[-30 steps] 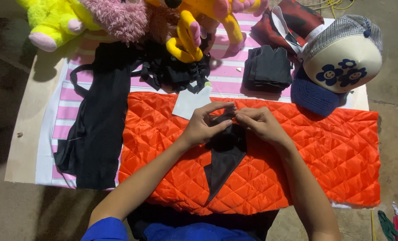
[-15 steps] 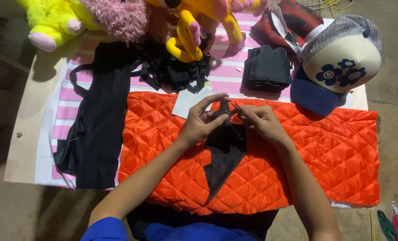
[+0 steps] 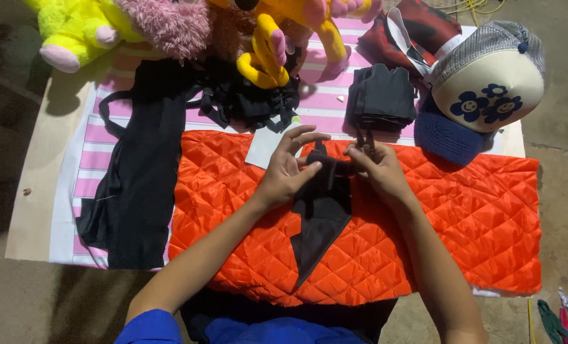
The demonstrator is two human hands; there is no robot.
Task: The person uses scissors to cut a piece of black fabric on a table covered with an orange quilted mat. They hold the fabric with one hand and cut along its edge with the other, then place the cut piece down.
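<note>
An orange quilted fabric (image 3: pixel 462 223) lies spread across the board in front of me. On it rests a pointed piece of black cloth (image 3: pixel 319 220), its tip aimed toward me. My left hand (image 3: pixel 287 169) pinches the top of the black cloth with fingers spread above it. My right hand (image 3: pixel 376 169) grips the same top edge from the right, and a thin dark tool, possibly small scissors (image 3: pixel 365 139), sticks up from its fingers. A white paper piece (image 3: pixel 265 145) lies just behind my left hand.
A long black garment (image 3: pixel 137 185) lies at left on a pink-striped cloth (image 3: pixel 96 137). Plush toys in yellow (image 3: pixel 74 25) and pink (image 3: pixel 166 22) sit at the back. A folded black stack (image 3: pixel 383 95), a cap with blue flowers (image 3: pixel 488 83) and a blue knit piece (image 3: pixel 446 137) are at right.
Both hands have lifted and bunched the top of the black cloth slightly, with the left fingers spreading wider. The right hand has shifted a little to the right.
</note>
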